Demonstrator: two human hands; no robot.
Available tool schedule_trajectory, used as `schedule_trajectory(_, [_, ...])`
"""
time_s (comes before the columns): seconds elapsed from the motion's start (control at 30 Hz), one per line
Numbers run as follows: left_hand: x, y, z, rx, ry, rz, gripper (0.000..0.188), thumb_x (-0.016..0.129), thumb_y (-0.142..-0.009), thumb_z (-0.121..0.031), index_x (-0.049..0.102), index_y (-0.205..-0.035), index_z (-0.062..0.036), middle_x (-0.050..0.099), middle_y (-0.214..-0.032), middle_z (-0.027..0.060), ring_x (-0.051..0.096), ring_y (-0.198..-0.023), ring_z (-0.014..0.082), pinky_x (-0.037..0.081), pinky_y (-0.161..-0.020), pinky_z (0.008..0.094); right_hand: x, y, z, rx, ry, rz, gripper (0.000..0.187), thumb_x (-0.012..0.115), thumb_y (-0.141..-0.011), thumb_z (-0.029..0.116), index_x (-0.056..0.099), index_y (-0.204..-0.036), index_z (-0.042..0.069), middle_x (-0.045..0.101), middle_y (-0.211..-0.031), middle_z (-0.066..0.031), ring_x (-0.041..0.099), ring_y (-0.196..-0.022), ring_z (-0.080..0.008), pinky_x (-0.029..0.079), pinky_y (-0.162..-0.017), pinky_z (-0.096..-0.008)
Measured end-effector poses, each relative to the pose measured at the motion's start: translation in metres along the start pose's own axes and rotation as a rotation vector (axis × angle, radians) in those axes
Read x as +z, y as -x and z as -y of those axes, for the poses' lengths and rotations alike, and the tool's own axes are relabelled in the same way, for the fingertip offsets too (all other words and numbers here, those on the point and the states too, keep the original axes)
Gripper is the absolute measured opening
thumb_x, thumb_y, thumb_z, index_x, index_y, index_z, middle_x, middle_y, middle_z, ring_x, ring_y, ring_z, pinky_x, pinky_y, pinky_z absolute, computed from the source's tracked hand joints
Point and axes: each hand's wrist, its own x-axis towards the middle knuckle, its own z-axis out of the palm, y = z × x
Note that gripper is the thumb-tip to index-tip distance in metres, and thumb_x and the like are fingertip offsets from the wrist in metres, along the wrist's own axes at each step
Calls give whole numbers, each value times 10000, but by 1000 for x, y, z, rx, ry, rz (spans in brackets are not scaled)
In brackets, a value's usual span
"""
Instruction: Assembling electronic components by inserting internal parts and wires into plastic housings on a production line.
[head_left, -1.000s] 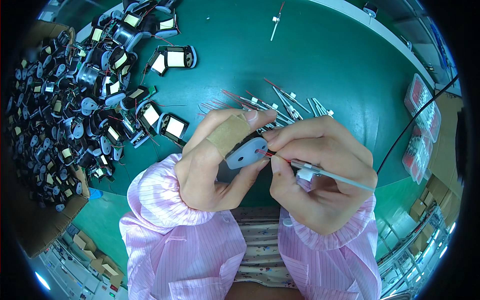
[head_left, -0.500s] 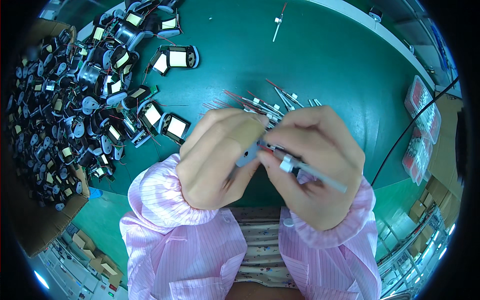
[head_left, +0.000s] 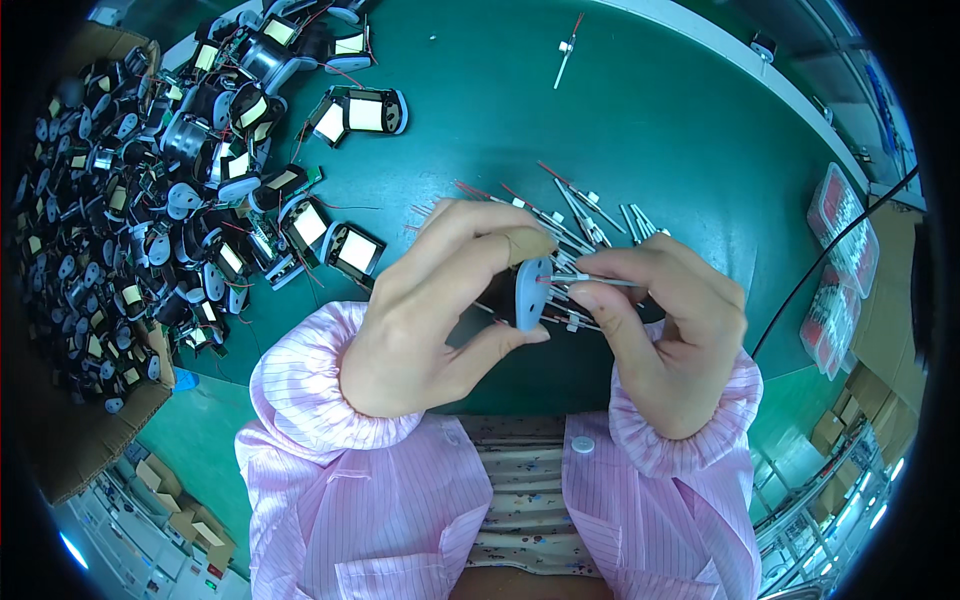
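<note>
My left hand (head_left: pixel 440 300) is closed around a small black part with a pale blue-grey oval end plate (head_left: pixel 533 296), which faces right and has small holes in it. Between thumb and forefinger, my right hand (head_left: pixel 670 325) pinches a thin grey rod-like lead (head_left: pixel 606 281). A bit of red wire shows where the lead meets the plate; I cannot tell how far it goes in. Just beyond and beneath my hands lies a loose bunch of similar leads (head_left: pixel 583 212) with white connectors and red wires.
At left, a large heap of black parts (head_left: pixel 185 200) with grey ovals and cream pads fills a cardboard box (head_left: pixel 150 405) and spreads onto the green table (head_left: pixel 470 90). Clear plastic boxes (head_left: pixel 835 310) of leads stand at right beside a black cable (head_left: pixel 790 305). One lead (head_left: pixel 565 58) lies far off.
My right hand has moved right and turned, so the lead now points straight at the plate. My left hand has turned the part, and its oval face shows more fully.
</note>
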Motion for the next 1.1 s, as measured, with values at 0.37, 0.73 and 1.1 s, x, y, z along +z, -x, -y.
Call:
schedule_trajectory(0.37, [-12,-6,-5,-308,617,104,459,628,-818,61,468,-1246,110,563,-1175,158,565,-1041,180,492,-845,307,-3,-3,-17,-181,136,-45,103,668,-726,-43,663,-827,-22,490,-633,-68,425,-559,-177,314,-499,-289])
schedule_trajectory(0.73, [-6,-9,-3,19,-188,103,270,687,-754,72,602,-1011,69,616,-863,115,603,-736,164,475,-635,280,12,3,-8,-327,444,-185,169,678,-587,-45,638,-748,-13,436,-577,-74,398,-536,-240,302,-492,-347])
schedule_trajectory(1.1, [-11,-9,-7,118,-32,64,332,692,-664,104,586,-976,63,564,-796,167,588,-678,315,466,-584,341,4,1,-15,-259,58,0,113,705,-680,-7,655,-781,-20,450,-580,-80,409,-531,-224,309,-500,-332])
